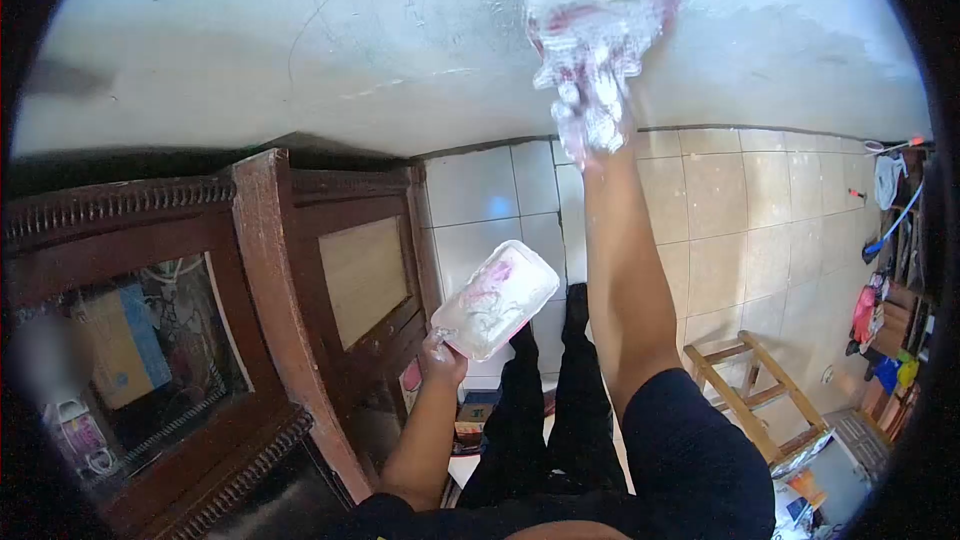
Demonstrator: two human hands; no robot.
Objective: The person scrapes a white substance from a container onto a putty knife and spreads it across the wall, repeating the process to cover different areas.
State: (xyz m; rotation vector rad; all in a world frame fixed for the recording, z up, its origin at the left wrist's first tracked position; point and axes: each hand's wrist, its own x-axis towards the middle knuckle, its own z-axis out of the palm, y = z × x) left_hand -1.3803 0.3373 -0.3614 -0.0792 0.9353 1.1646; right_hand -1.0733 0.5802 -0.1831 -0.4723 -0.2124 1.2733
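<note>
My right hand (592,125), coated in white paste, is stretched up to the pale wall (380,30). Its fingers close round a wide, flat spreader (595,20) with reddish patches, so smeared with paste and motion that its exact shape is hard to make out. The spreader appears to be against the wall surface. Lower down, my left hand (445,358) grips the near left corner of a shallow white plastic tub (528,313). White paste with a pink streak lies inside the tub, which is held tilted over the floor.
A dark wooden cabinet (262,270) with glass panels stands close on the left. Tiles cover the floor (715,210). A wooden stool (765,395) is at lower right, with cluttered shelves (895,320) along the right edge.
</note>
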